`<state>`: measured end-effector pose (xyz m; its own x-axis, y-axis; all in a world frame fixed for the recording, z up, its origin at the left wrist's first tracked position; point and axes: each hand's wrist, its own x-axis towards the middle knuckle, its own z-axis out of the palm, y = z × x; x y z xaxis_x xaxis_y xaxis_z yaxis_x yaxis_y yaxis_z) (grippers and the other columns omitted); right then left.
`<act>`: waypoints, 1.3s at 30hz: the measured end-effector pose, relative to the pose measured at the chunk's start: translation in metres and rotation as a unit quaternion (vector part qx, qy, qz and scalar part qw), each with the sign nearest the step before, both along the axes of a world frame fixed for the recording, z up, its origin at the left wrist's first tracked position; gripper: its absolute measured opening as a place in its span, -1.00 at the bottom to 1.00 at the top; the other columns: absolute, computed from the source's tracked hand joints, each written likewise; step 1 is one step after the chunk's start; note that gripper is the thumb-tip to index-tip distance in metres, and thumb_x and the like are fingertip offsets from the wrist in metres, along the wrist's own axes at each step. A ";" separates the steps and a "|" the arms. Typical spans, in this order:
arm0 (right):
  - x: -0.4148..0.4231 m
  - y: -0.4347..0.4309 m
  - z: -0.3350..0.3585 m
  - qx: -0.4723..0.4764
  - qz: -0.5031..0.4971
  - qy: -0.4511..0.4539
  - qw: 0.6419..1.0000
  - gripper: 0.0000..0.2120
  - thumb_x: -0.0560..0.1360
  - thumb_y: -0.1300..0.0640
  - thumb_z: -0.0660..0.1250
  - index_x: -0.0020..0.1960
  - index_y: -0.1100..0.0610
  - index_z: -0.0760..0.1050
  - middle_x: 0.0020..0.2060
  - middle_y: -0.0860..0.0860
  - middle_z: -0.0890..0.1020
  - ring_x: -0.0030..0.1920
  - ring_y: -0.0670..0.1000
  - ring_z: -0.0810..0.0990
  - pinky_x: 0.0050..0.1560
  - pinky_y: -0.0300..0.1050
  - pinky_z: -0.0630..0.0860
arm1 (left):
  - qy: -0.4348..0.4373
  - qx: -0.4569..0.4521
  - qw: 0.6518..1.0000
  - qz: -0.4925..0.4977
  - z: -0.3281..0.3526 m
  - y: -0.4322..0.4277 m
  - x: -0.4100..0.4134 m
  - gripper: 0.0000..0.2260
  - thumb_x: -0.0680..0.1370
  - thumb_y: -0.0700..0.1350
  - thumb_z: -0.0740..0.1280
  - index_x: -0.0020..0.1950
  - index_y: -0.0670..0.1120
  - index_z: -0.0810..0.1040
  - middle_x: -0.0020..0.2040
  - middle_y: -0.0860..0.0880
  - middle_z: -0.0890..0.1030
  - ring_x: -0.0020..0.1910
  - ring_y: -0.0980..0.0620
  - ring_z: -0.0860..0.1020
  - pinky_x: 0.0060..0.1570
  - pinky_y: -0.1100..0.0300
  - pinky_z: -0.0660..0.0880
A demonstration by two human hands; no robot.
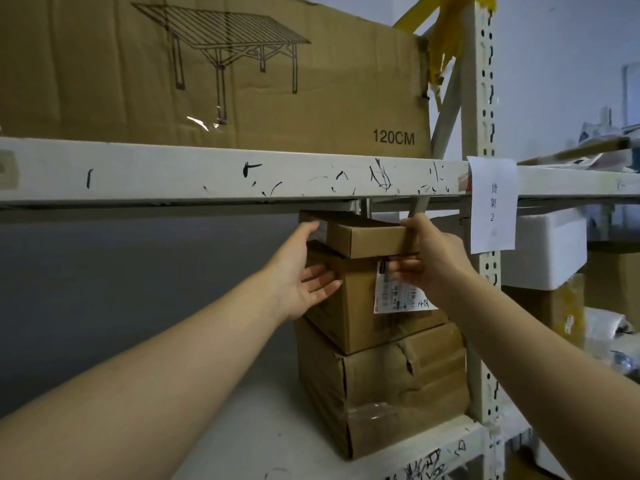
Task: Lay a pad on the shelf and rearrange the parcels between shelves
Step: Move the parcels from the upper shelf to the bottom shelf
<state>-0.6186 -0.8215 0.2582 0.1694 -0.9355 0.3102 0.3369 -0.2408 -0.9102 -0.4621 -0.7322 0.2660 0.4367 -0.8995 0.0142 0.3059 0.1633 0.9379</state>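
Three brown cardboard parcels stand stacked at the right end of the shelf [242,427]. The small top parcel [367,239] sits just under the upper beam. My right hand [433,258] grips its right end, thumb on the top corner and fingers curled beneath its front edge. My left hand [298,271] is spread, thumb touching the top parcel's left side and straight fingers against the middle parcel [349,320], which carries a white shipping label. The crumpled bottom parcel [398,386] is the largest. I see no pad that I can identify.
The white scuffed beam [207,174] crosses close above the stack and carries a large flat carton [207,81] marked 120CM. A perforated upright post [485,98] with a paper sign [491,206] stands right of the stack. A white foam box [547,251] sits in the neighbouring bay.
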 end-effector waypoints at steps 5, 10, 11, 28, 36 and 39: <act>0.003 0.025 -0.006 -0.029 0.054 0.010 0.998 -0.76 0.61 0.01 0.27 0.10 0.19 0.44 -0.38 0.11 0.57 -0.50 0.03 0.55 -0.40 -0.10 0.54 | 0.031 -0.011 0.998 -0.045 0.006 0.013 0.006 -0.54 0.52 0.10 0.42 0.31 -0.13 0.50 0.02 -0.23 0.65 -0.22 -0.10 0.68 -0.43 0.14 0.61; 0.003 0.031 -0.017 -0.063 0.042 0.011 0.997 -0.66 0.62 -0.10 0.28 0.13 0.18 0.54 -0.42 0.04 0.53 -0.45 0.02 0.53 -0.38 -0.12 0.51 | 0.033 -0.003 0.999 0.021 -0.006 0.029 0.029 -0.85 0.60 -0.06 0.27 0.08 -0.09 0.55 0.00 -0.21 0.65 -0.11 -0.12 0.64 -0.29 0.07 0.64; 0.002 0.026 -0.019 -0.062 0.019 -0.008 0.998 -0.69 0.63 -0.07 0.28 0.12 0.19 0.55 -0.37 0.04 0.52 -0.42 -0.01 0.50 -0.37 -0.15 0.48 | 0.039 0.004 0.998 0.039 -0.011 0.033 0.036 -0.87 0.60 -0.05 0.26 0.02 -0.08 0.54 -0.01 -0.20 0.65 -0.10 -0.12 0.64 -0.28 0.07 0.62; -0.007 -0.053 -0.029 0.055 -0.128 0.101 0.985 0.05 0.34 -0.49 0.34 0.57 0.16 0.19 0.40 0.16 0.44 0.35 0.26 0.43 0.35 0.31 0.38 | 0.032 0.100 0.981 0.164 -0.077 0.029 0.081 -0.80 0.57 0.00 0.24 0.10 -0.08 0.51 -0.02 -0.24 0.63 -0.08 -0.24 0.60 -0.01 -0.14 0.57; -0.009 -0.065 -0.029 0.066 -0.026 0.157 0.985 -0.33 0.40 -0.47 0.28 0.23 0.04 0.54 -0.04 0.09 0.69 -0.07 0.10 0.60 -0.12 -0.03 0.45 | -0.001 0.123 0.983 0.139 -0.079 0.021 0.080 -0.79 0.57 0.00 0.22 -0.11 -0.09 0.55 -0.24 -0.18 0.65 -0.24 -0.17 0.59 -0.26 0.08 0.49; -0.008 -0.067 -0.030 0.059 -0.005 0.157 0.986 -0.40 0.42 -0.50 0.21 0.06 0.01 0.56 -0.13 0.07 0.67 -0.04 0.11 0.59 0.15 0.08 0.44 | -0.003 0.119 0.985 0.123 -0.084 0.022 0.080 -0.78 0.56 0.03 0.25 -0.13 -0.09 0.55 -0.41 -0.15 0.65 -0.28 -0.16 0.59 -0.32 0.10 0.47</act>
